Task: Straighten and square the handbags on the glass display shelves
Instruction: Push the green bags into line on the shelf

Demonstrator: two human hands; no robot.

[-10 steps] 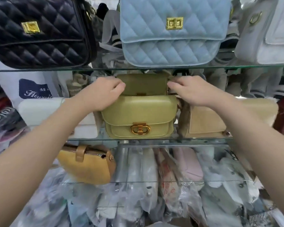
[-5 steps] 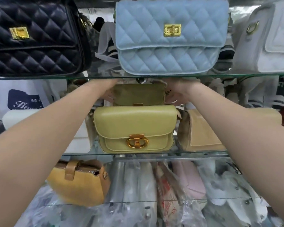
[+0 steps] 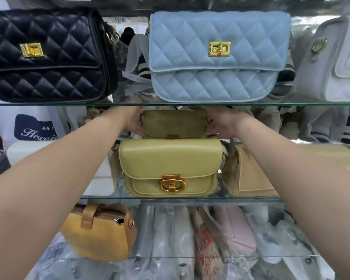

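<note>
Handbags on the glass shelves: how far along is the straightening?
Done, it seems: the black bag, blue bag and green bag face squarely forward. In hand: the left hand and right hand grip the ends of the olive bag behind the green one. Left: the tan bag sits turned at an angle, and the mustard bag below leans askew.

Bright, even light, faint glare on the glass shelf [image 3: 49, 104], edges bowed and blurred.

Glossy quilted black bag [image 3: 47, 57], matt quilted blue bag [image 3: 216, 57], smooth yellow-green bag [image 3: 168, 158], gold metal clasp [image 3: 171, 183], glass shelf [image 3: 129, 104]
</note>
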